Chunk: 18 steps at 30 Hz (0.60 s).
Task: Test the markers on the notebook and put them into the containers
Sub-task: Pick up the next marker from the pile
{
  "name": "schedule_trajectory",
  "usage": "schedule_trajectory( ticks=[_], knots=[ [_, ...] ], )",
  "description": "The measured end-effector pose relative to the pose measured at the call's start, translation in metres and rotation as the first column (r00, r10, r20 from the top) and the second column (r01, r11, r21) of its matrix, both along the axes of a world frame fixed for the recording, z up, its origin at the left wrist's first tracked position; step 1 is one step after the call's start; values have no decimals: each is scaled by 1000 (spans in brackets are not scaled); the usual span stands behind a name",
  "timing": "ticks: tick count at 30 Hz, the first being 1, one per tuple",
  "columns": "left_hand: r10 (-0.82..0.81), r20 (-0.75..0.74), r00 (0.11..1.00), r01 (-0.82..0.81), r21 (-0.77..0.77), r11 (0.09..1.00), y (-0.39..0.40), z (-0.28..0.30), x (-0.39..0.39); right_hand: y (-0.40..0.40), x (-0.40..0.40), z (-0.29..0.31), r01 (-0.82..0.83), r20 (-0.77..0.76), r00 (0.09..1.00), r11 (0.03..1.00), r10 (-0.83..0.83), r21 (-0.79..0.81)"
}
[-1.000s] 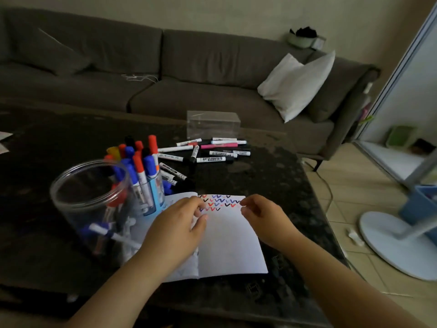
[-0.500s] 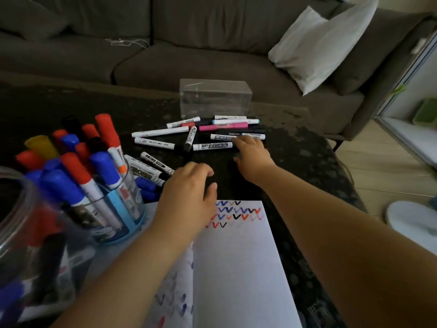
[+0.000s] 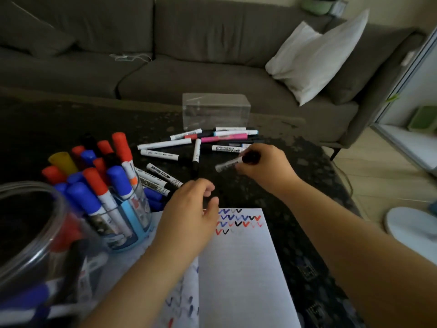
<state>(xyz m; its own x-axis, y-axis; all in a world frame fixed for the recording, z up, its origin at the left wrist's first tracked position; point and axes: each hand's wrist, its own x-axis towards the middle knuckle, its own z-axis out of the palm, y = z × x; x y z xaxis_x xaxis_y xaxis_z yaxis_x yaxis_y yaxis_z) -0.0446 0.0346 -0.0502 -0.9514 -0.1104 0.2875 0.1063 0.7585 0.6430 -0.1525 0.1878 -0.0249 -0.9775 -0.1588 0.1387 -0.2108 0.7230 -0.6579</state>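
Marker [image 3: 233, 163] held in right hand [image 3: 262, 165], lifted just off the counter [image 3: 295, 166] toward its far right edge, near the loose pile of markers [image 3: 212, 140]. Right-hand fingers [image 3: 243, 170] curl round the dark cap end; white barrel projects leftward and slightly toward the near edge. Long axis runs roughly across the counter, cap end to the right, free end pointing at the left hand [image 3: 192, 209].

Left hand hovers over the top left corner of the notebook [image 3: 238, 268], fingers loosely curled, holding nothing, thumb and forefinger a little apart. It lies near the marker's free end, on the near-left side of it, not touching.

Judgement: the next move is uncapping for a test stroke. The cap is inside the right grip, so the left hand, already the nearer one to the barrel, would take the barrel and pull along that axis. Blank paper sits below the rows of check marks [image 3: 238, 221], just near of both hands.

Cup of markers [image 3: 127, 223] and clear jar [image 3: 30, 235] stand at the near left.
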Motion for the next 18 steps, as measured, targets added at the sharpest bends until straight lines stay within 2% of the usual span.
schedule_trajectory(
  ticks=[3,6,8,11,13,15,18],
  knots=[
    [-6,21,1000,4,83,997,-1,12,27,9,51,19,19,90,996,951,9,-309],
    [-40,44,998,32,177,984,0,21,53,14,102,28,26,252,958,835,135,-549],
    [-71,86,994,46,254,966,2,30,71,13,134,29,52,337,917,771,215,-635],
    [-129,177,976,43,424,905,8,40,96,8,179,30,10,368,883,773,291,-634],
    [-164,244,956,-5,571,821,12,43,112,5,205,32,16,394,851,733,347,-680],
    [-201,279,939,-61,712,700,17,48,122,2,222,35,46,427,799,664,424,-746],
    [-346,215,913,-24,876,481,21,58,139,0,245,41,131,451,705,524,548,-842]
  ],
)
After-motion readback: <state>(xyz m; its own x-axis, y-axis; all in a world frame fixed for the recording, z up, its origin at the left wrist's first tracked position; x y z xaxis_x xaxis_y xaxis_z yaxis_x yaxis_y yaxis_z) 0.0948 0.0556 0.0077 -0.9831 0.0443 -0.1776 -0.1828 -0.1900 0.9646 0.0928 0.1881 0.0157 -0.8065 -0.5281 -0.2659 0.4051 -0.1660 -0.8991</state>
